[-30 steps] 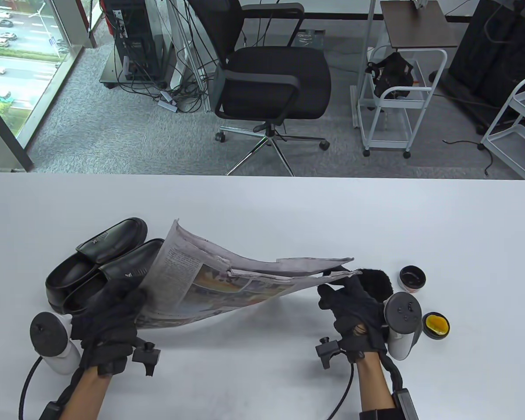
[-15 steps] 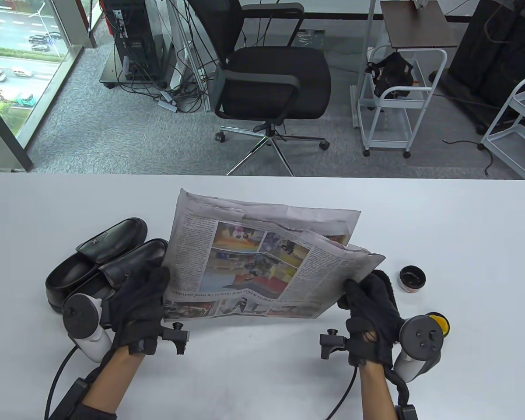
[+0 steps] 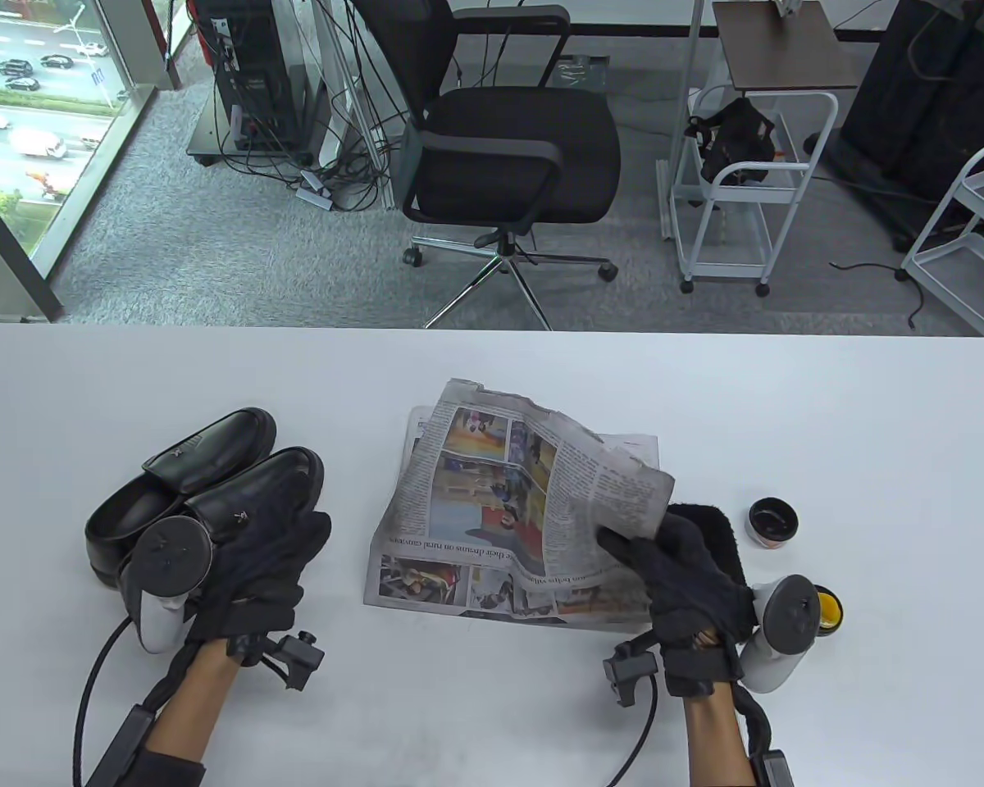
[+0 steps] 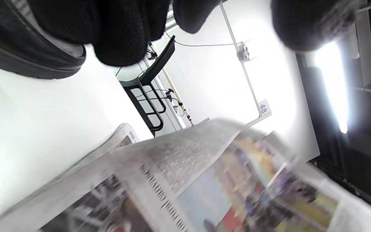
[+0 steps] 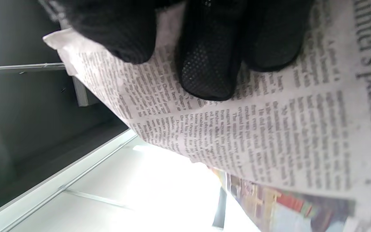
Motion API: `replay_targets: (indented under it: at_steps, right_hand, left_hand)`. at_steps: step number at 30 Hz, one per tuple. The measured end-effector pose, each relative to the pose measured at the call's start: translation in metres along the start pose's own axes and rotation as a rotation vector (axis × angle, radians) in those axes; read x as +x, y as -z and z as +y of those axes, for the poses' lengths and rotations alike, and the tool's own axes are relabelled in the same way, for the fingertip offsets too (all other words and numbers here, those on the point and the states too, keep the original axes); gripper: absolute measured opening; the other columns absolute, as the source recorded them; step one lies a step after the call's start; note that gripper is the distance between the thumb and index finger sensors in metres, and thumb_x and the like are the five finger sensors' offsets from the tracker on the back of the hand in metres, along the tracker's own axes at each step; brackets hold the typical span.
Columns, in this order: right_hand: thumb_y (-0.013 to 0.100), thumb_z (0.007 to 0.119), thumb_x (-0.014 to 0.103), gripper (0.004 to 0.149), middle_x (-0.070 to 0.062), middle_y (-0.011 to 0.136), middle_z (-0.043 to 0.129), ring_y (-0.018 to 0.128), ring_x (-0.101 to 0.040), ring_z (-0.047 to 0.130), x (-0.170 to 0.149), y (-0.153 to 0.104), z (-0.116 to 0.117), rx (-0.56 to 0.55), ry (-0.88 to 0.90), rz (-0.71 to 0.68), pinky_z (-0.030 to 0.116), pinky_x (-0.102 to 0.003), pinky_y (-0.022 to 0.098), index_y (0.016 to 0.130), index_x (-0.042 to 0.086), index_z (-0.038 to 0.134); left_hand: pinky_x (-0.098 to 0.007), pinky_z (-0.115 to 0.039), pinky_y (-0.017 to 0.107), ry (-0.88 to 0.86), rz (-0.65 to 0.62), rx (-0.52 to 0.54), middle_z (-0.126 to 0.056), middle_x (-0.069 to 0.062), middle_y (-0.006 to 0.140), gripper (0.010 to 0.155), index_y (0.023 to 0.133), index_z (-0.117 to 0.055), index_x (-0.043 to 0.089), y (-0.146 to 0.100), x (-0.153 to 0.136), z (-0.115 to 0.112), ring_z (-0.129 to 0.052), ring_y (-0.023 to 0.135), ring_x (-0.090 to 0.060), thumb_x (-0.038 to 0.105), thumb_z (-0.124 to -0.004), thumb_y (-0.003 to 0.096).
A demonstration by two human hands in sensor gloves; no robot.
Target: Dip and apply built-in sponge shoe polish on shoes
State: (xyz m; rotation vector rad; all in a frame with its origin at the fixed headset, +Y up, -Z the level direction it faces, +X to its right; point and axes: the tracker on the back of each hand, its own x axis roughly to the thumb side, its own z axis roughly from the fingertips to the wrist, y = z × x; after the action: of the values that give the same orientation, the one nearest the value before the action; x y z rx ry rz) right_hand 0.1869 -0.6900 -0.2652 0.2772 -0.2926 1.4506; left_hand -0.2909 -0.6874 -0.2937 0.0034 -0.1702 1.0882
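Note:
Two black leather shoes (image 3: 205, 488) lie side by side at the table's left; one shoe's edge (image 4: 27, 54) shows at the top left of the left wrist view. A newspaper (image 3: 492, 525) lies on the middle of the table. My right hand (image 3: 664, 557) grips its raised right page, with fingers (image 5: 208, 64) curled onto the newsprint (image 5: 285, 129). My left hand (image 3: 283, 549) holds nothing and hovers beside the nearer shoe, fingers relaxed, apart from the newspaper (image 4: 204, 174). An open black polish tin (image 3: 772, 522) stands to the right. A lid with a yellow sponge (image 3: 826, 609) is partly hidden by the right tracker.
A black fuzzy cloth or brush (image 3: 709, 525) lies just behind my right hand, between the paper and the tin. The table's far edge (image 3: 492, 328) faces an office chair (image 3: 508, 156) and white carts on the floor.
The newspaper came down from mid-air onto the table and shifted right. My left hand let go of it and drew back toward the shoes. My right hand keeps hold of the right page.

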Motion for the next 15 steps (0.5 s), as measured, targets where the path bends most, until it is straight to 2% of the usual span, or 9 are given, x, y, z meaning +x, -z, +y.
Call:
replay_targets:
  at_steps: [2, 6, 8, 10, 11, 12, 14, 15]
  right_hand:
    - [0.046, 0.080, 0.030, 0.032, -0.014, 0.089, 0.086, 0.070, -0.029, 0.100, 0.011, 0.000, 0.007, 0.076, -0.007, -0.055, 0.081, -0.054, 0.058, 0.077, 0.021, 0.081]
    - [0.047, 0.078, 0.030, 0.030, -0.015, 0.089, 0.086, 0.071, -0.032, 0.098, 0.021, -0.001, 0.017, 0.223, -0.012, -0.081, 0.079, -0.056, 0.059, 0.075, 0.020, 0.083]
    - [0.046, 0.078, 0.028, 0.028, -0.015, 0.089, 0.086, 0.072, -0.032, 0.098, 0.020, 0.000, 0.019, 0.281, -0.070, -0.068, 0.078, -0.057, 0.060, 0.072, 0.018, 0.084]
    - [0.046, 0.078, 0.027, 0.027, -0.015, 0.088, 0.086, 0.073, -0.033, 0.098, 0.015, 0.000, 0.019, 0.371, -0.128, -0.009, 0.078, -0.057, 0.060, 0.070, 0.018, 0.084]
    - [0.046, 0.078, 0.026, 0.027, -0.015, 0.089, 0.086, 0.077, -0.035, 0.095, 0.011, 0.000, 0.017, 0.422, -0.157, 0.047, 0.076, -0.059, 0.061, 0.070, 0.018, 0.084]
    - [0.046, 0.078, 0.026, 0.027, -0.015, 0.090, 0.086, 0.076, -0.036, 0.096, 0.006, 0.000, 0.015, 0.439, -0.171, 0.082, 0.077, -0.059, 0.060, 0.070, 0.017, 0.085]
    - [0.046, 0.078, 0.024, 0.027, -0.018, 0.092, 0.083, 0.077, -0.041, 0.094, -0.001, 0.000, 0.013, 0.482, -0.225, 0.155, 0.075, -0.062, 0.060, 0.071, 0.015, 0.085]
    - [0.046, 0.078, 0.023, 0.028, -0.021, 0.096, 0.078, 0.080, -0.043, 0.089, -0.007, -0.001, 0.012, 0.515, -0.316, 0.231, 0.072, -0.065, 0.060, 0.072, 0.014, 0.085]
  left_hand:
    - [-0.053, -0.079, 0.053, -0.001, -0.010, -0.008, -0.049, -0.031, 0.116, 0.095, 0.117, -0.040, 0.003, -0.002, -0.004, 0.001, -0.089, 0.068, -0.034, 0.069, -0.068, 0.0538]
    - [-0.046, -0.088, 0.037, -0.122, -0.016, 0.006, -0.056, -0.028, 0.116, 0.087, 0.119, -0.038, 0.009, -0.005, -0.008, 0.007, -0.100, 0.049, -0.026, 0.069, -0.056, 0.0571]
    - [-0.045, -0.090, 0.033, -0.196, -0.013, 0.007, -0.056, -0.028, 0.116, 0.084, 0.119, -0.036, 0.012, -0.007, -0.009, 0.010, -0.103, 0.043, -0.025, 0.068, -0.052, 0.0578]
    - [-0.050, -0.089, 0.035, -0.218, -0.001, 0.038, -0.055, -0.028, 0.117, 0.082, 0.119, -0.036, 0.014, -0.008, -0.011, 0.015, -0.104, 0.049, -0.034, 0.067, -0.050, 0.0583]
    - [-0.054, -0.087, 0.040, -0.190, 0.026, 0.072, -0.055, -0.026, 0.118, 0.079, 0.119, -0.041, 0.015, -0.008, -0.013, 0.020, -0.101, 0.059, -0.043, 0.066, -0.051, 0.0586]
    - [-0.059, -0.081, 0.047, -0.125, 0.026, 0.097, -0.056, -0.024, 0.120, 0.077, 0.118, -0.047, 0.015, -0.008, -0.014, 0.025, -0.092, 0.069, -0.053, 0.065, -0.051, 0.0589]
    - [-0.062, -0.073, 0.057, -0.017, 0.032, 0.120, -0.059, -0.022, 0.119, 0.077, 0.118, -0.051, 0.016, -0.008, -0.016, 0.031, -0.080, 0.080, -0.056, 0.066, -0.049, 0.0591]
    - [-0.065, -0.067, 0.061, 0.011, 0.013, 0.113, -0.056, -0.022, 0.120, 0.075, 0.118, -0.051, 0.019, -0.007, -0.017, 0.032, -0.072, 0.086, -0.060, 0.066, -0.049, 0.0593]
